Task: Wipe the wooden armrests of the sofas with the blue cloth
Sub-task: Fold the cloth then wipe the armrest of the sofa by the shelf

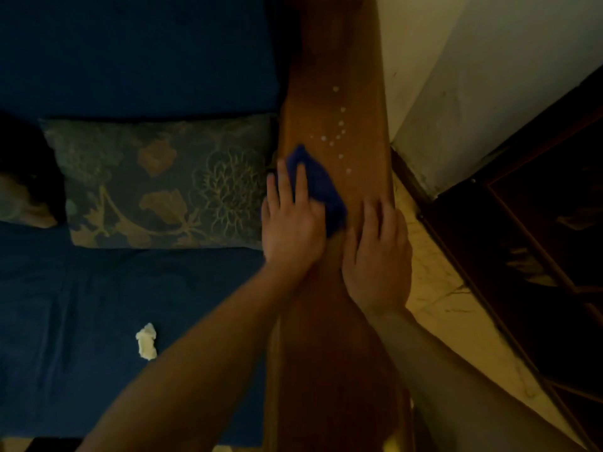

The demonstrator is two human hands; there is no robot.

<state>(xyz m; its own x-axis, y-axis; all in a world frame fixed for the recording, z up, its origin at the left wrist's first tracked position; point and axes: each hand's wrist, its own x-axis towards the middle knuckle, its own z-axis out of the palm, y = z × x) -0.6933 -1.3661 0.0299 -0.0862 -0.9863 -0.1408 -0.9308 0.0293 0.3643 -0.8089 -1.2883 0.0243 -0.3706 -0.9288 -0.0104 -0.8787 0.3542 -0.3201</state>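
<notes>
A broad wooden armrest (336, 60) runs up the middle of the head view, with several small white droplets (339, 135) on it. My left hand (290, 223) lies flat with straight fingers on a crumpled blue cloth (321, 187) at the armrest's left side. The droplets lie just beyond the cloth, to its right. My right hand (378, 252) rests flat on the bare wood beside the cloth, near the armrest's right edge, holding nothing.
A dark blue sofa seat (98, 321) fills the left, with a floral cushion (163, 184) against the armrest and a crumpled white tissue (146, 341) on the seat. A pale wall (489, 76), tiled floor (434, 282) and dark wooden furniture (538, 239) are at right.
</notes>
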